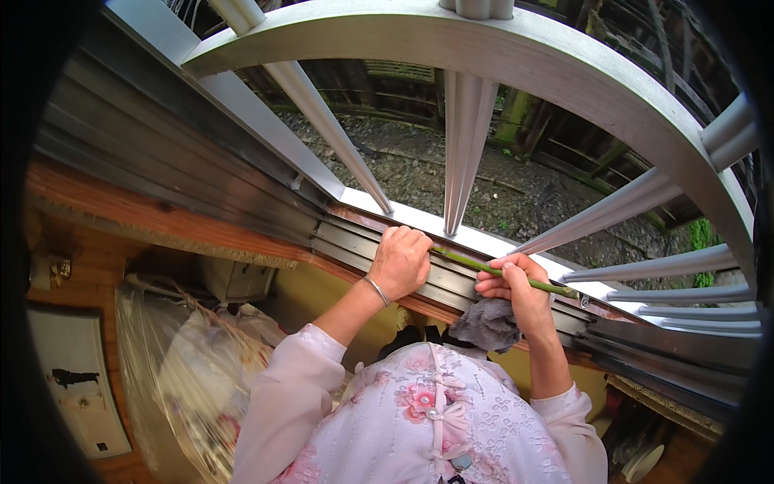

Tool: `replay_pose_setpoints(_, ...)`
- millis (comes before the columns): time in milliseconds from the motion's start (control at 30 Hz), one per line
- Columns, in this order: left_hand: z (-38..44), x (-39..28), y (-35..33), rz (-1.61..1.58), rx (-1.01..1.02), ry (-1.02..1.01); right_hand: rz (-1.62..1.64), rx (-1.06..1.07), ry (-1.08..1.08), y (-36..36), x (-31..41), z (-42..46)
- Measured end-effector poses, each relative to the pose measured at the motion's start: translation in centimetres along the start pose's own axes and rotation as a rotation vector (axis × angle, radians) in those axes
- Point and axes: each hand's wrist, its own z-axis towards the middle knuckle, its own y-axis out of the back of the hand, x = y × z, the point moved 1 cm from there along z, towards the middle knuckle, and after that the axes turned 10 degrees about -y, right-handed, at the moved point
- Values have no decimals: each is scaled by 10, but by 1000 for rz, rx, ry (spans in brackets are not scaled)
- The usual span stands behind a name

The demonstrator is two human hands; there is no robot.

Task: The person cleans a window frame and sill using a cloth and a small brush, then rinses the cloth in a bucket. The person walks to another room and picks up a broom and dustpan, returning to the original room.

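A thin green stem, like a plant or bamboo stick, lies slantwise above the metal window track. Its left end disappears into my left hand, whose fingers are curled tight with a silver bangle at the wrist. My right hand pinches the stem between thumb and fingers, near its thicker right end. Bunched under that same hand is a grey fluffy cloth, apparently held by the lower fingers. Both hands are over the sill, just inside the white bottom rail.
Silver metal bars and a curved top rail rise beyond the track. Sliding panels stand at the left. Indoors are a wooden sill edge, a bundle in clear plastic and a framed picture. Bare ground lies outside.
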Motion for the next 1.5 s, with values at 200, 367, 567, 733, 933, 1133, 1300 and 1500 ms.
replay_pose_setpoints(200,-4,-1,2,-41,-23,37,-6,12,48,2,5,-6)
replay_pose_setpoints(367,-6,3,1,-75,-29,53,-191,29,58,2,15,-1)
replay_pose_setpoints(567,-5,9,1,-108,-33,68,-234,26,48,-12,36,0)
replay_pose_setpoints(733,-4,9,0,-127,-42,57,-220,8,44,-17,32,4)
replay_pose_setpoints(933,-4,12,0,-139,-32,29,-302,3,67,-29,39,9)
replay_pose_setpoints(1133,-7,16,-3,-198,-83,47,-312,4,75,-31,39,14)
replay_pose_setpoints(1300,-9,14,-2,-208,-132,76,-198,-22,68,-28,22,9)
replay_pose_setpoints(1500,0,6,14,-269,-306,145,-75,-33,221,-40,22,-12)
